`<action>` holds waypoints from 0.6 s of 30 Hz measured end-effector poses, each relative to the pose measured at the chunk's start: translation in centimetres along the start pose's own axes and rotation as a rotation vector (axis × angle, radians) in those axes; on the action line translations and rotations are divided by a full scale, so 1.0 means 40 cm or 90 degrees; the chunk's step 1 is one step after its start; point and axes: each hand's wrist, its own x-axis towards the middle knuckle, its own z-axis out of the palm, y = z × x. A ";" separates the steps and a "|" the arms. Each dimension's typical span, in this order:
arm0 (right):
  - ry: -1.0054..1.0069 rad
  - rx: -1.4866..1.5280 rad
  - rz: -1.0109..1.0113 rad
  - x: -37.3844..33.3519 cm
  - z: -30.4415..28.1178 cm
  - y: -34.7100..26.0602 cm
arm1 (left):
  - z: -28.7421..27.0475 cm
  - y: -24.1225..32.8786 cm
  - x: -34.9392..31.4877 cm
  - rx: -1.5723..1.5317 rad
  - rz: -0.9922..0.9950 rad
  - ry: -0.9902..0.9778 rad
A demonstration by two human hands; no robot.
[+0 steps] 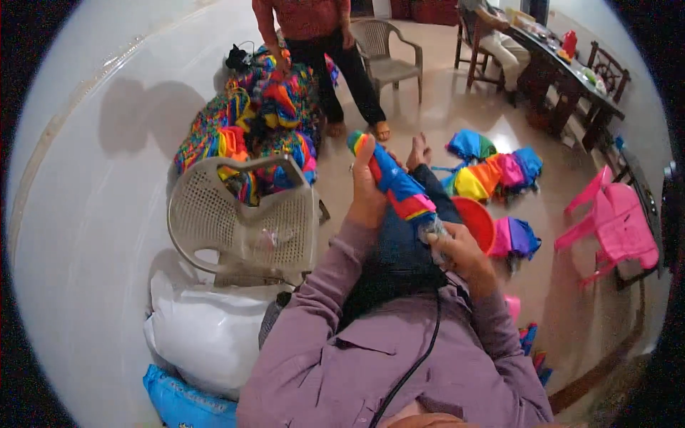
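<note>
A rainbow-coloured folded umbrella (402, 187), its fabric wrapped into a narrow roll, lies slantwise above my lap. Near its far end my left hand (365, 187) is closed around it, thumb along the fabric. Crinkled clear plastic (430, 230) shows at the near end. My right hand (462, 251) pinches that plastic between thumb and fingers. The right fingers are partly hidden behind it.
More rainbow fabric bundles (492, 173) lie on the floor to the right, beside a red basin (476, 222). A large colourful heap (235, 125) sits at the far left, near a standing person. Around me are a beige plastic chair (250, 214), white sack (207, 332) and pink chair (617, 225).
</note>
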 end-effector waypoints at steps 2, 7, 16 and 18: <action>0.032 -0.050 0.000 0.021 -0.001 0.002 | -0.019 -0.004 0.014 -0.013 -0.016 0.002; 0.053 -0.090 -0.039 0.018 0.006 0.002 | -0.040 -0.008 0.017 -0.049 -0.048 -0.012; 0.095 -0.277 -0.105 0.005 0.011 -0.009 | -0.028 -0.013 0.001 -0.057 -0.032 0.005; 0.156 -0.329 -0.114 -0.006 0.030 -0.030 | -0.026 -0.011 0.002 -0.055 -0.029 0.011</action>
